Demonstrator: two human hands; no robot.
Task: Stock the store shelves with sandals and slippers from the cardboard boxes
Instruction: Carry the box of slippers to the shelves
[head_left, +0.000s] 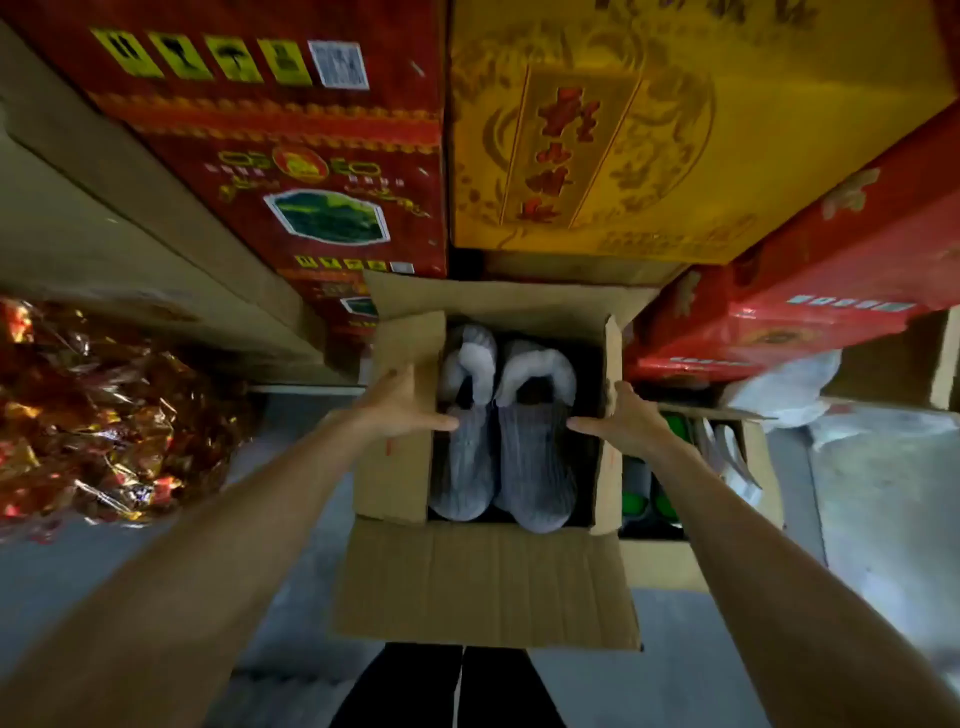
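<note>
open cardboard box (483, 582) at frame centre, flaps folded out, the widest flap toward 6 o'clock. inside, a pair of grey knit slippers (498, 467) lies side by side, toes toward 6 o'clock and pale fleecy cuffs toward 12; dark interior around them.

left hand (400, 410) comes in from 8 o'clock over the left flap, fingers straight and together, tips against the outer side of the left slipper. right hand (623, 415) comes in from 4 o'clock, fingers likewise straight, tips at the outer side of the right slipper. neither hand is curled round anything (the pair sits between the two flat hands).

surroundings: red carton (291, 156) at 11 o'clock, yellow carton (675, 130) at 1 o'clock, another red carton (831, 270) at 2 o'clock. crinkled foil wrapping (104, 415) at 9 o'clock. second open box (753, 467) just beside the first at 3 o'clock, green items (631, 501) inside, too dim to identify. dark trouser legs (447, 686) at 6 o'clock.
</note>
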